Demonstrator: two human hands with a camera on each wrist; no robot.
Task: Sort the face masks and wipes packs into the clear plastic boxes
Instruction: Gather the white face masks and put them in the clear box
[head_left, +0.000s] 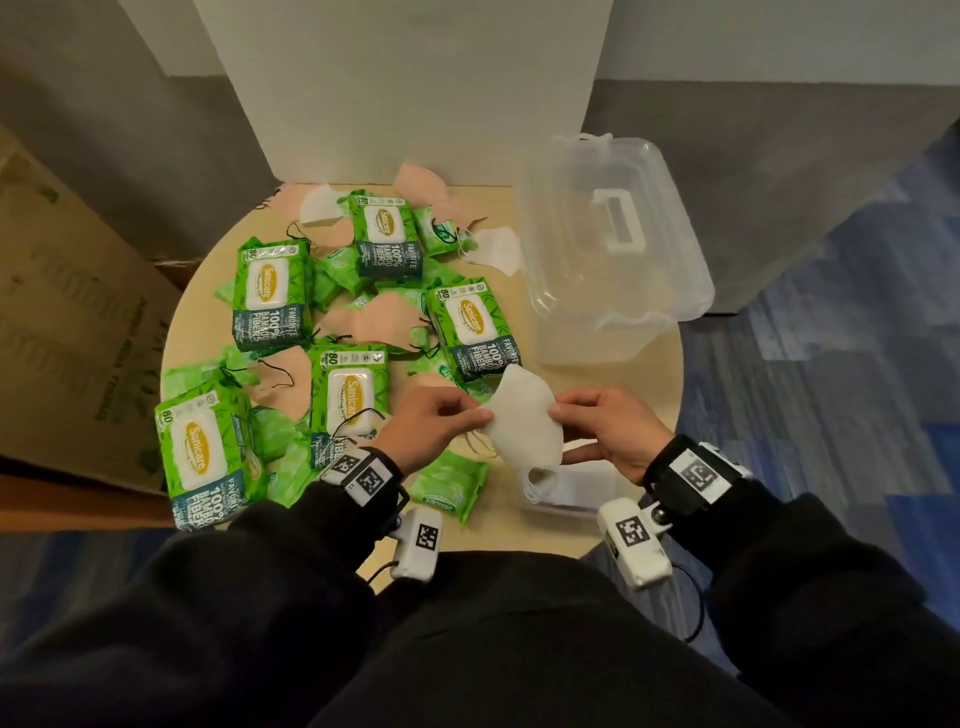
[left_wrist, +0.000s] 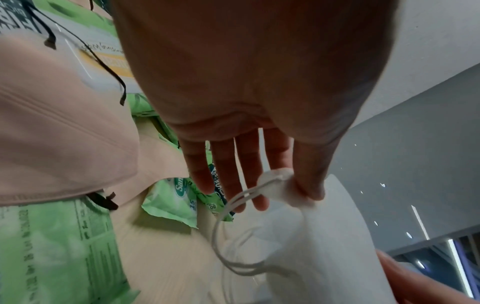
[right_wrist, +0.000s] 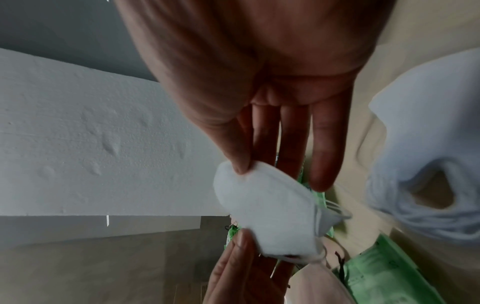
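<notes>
White face mask (head_left: 525, 421) hangs pinched between left grip (head_left: 431, 423) and right grip (head_left: 610, 428).

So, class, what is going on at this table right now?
A person holds a white mask between both hands: the left hand pinches one edge, the right hand the other. Green wipes packs and pink masks lie on the round table. A clear box stands at its right, lid on.
</notes>
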